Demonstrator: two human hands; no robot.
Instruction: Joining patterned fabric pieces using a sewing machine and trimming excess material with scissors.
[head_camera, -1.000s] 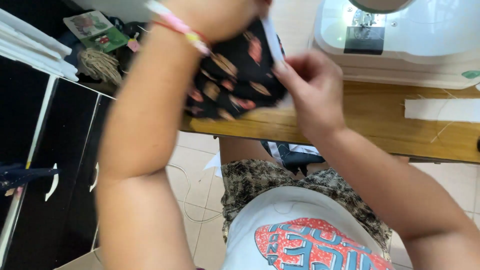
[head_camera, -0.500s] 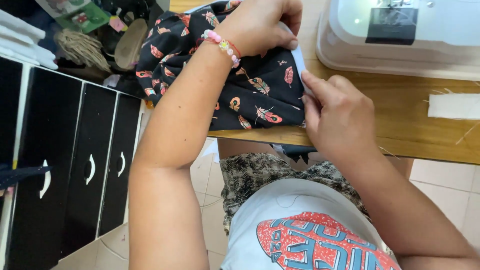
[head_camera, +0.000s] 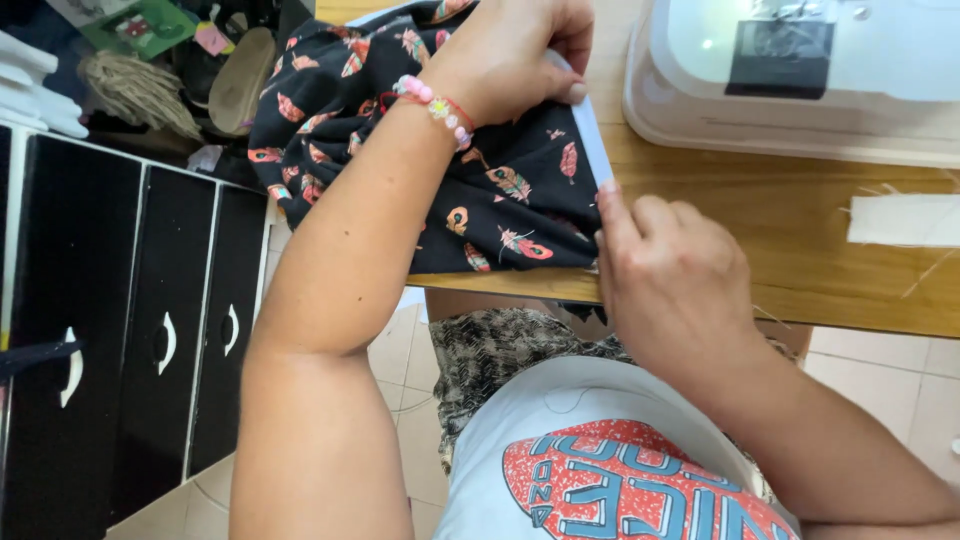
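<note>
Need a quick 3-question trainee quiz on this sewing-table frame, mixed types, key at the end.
1. True or false: the left hand rests on the black patterned fabric.
2. What does the right hand pinch? A) the white strip at the fabric's edge B) scissors C) a drawer handle
3. Fill in: the white sewing machine stands on the wooden ____.

Key: 1 true; 2 A; 3 table.

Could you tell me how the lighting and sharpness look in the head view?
Head view: even daylight, soft shadows; glare whitens the sewing machine top; black patterned fabric and both hands, left and right, sharp; the near arms bulge from wide-angle distortion; the dark drawers lose detail.
</note>
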